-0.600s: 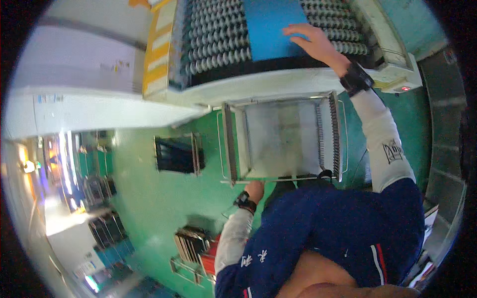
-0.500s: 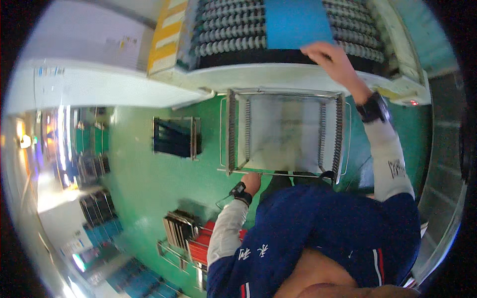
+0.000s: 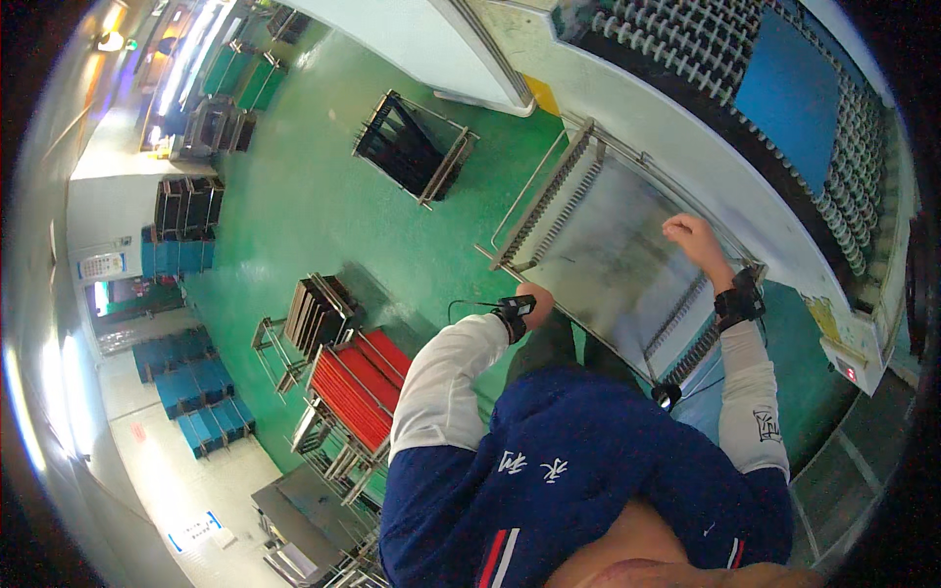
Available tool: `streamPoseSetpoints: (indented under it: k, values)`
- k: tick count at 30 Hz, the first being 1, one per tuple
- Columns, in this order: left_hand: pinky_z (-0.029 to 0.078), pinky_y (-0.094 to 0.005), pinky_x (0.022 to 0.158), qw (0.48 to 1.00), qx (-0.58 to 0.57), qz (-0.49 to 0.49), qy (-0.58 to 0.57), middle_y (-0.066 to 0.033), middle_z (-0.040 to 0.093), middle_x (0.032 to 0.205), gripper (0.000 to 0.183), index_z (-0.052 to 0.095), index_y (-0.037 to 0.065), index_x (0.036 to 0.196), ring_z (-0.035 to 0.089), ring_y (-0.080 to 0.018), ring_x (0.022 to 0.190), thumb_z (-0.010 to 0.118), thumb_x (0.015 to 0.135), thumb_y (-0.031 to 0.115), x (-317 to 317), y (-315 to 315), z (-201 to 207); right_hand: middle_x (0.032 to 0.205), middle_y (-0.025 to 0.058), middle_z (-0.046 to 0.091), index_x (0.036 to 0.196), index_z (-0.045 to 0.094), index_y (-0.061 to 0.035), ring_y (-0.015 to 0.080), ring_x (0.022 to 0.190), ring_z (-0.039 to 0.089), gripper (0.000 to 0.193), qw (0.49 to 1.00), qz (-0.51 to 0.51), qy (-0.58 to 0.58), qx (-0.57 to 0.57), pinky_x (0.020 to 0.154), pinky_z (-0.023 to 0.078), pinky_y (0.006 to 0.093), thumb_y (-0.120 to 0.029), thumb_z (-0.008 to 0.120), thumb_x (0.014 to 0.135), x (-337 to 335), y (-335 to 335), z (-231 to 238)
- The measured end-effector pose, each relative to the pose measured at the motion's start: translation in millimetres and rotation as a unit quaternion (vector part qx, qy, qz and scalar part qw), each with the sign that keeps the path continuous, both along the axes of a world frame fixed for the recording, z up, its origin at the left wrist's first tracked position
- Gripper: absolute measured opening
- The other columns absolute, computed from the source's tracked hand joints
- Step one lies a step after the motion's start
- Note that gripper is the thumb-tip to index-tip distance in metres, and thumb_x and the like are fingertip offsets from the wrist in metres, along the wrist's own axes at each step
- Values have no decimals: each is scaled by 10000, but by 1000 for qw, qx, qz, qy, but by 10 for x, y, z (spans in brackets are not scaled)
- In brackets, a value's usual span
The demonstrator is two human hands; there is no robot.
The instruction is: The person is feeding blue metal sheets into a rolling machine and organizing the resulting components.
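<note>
A metal rack (image 3: 542, 196) with toothed, spring-like side rails stands in front of me, tilted in the view. A dull grey surface (image 3: 613, 255) shows between its rails. My left hand (image 3: 535, 306) is closed at the rack's near bar, its fingers partly hidden. Over the rack's right half hangs my right hand (image 3: 696, 245), fingers curled loosely inward, with nothing visible in them. Beyond the rack, a flat blue panel (image 3: 789, 98) lies on the grey roller wheels (image 3: 676, 44) of a white conveyor machine (image 3: 627, 93).
Left of the rack, another rack with dark panels (image 3: 407, 147) stands on the green floor (image 3: 323, 186). Nearer on the left are a rack of red panels (image 3: 358, 387) and one of brown panels (image 3: 319, 314). Several blue stacks (image 3: 191, 387) line the left wall.
My right hand has come back from the blue panel's near edge to above the rack. The view has turned, so the machine now sits at upper right. My left hand stays at the rack.
</note>
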State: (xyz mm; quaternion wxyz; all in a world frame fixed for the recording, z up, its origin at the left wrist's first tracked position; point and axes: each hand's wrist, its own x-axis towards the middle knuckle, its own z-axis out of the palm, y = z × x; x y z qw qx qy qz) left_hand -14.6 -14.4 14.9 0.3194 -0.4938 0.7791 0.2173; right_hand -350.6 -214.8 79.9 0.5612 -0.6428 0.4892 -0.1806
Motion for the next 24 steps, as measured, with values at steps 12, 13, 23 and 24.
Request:
streamPoseSetpoints:
  k: [12,13,23,24]
  values:
    - [425,-357,433,780,189,532,270,-63,592,604,301,615,53,736,603,-211,532,539,904,291,203,104,-108,902,133,687,944,674,-23,251,844,652,235,980,-72,145,-116,752,488,350,-225,648,826,508,-762,-545]
    - [422,-345,430,570,285,704,312,-55,595,617,337,617,50,777,599,-196,533,516,940,326,269,130,-25,894,142,685,947,675,-30,266,836,653,227,974,-110,162,-116,745,490,363,-217,648,821,638,-845,-611]
    - [441,-313,474,288,391,781,393,-56,577,680,371,570,32,800,539,-175,561,450,977,336,472,502,-301,642,43,573,877,583,-8,128,498,537,257,960,-234,150,33,440,440,264,-262,628,871,983,-1292,-1819]
    - [450,-316,468,315,376,776,396,-67,598,686,382,581,25,788,565,-179,567,458,971,337,526,529,-326,642,49,574,862,575,-16,128,493,534,227,953,-267,110,92,431,436,267,-239,615,877,1246,-1263,-1648]
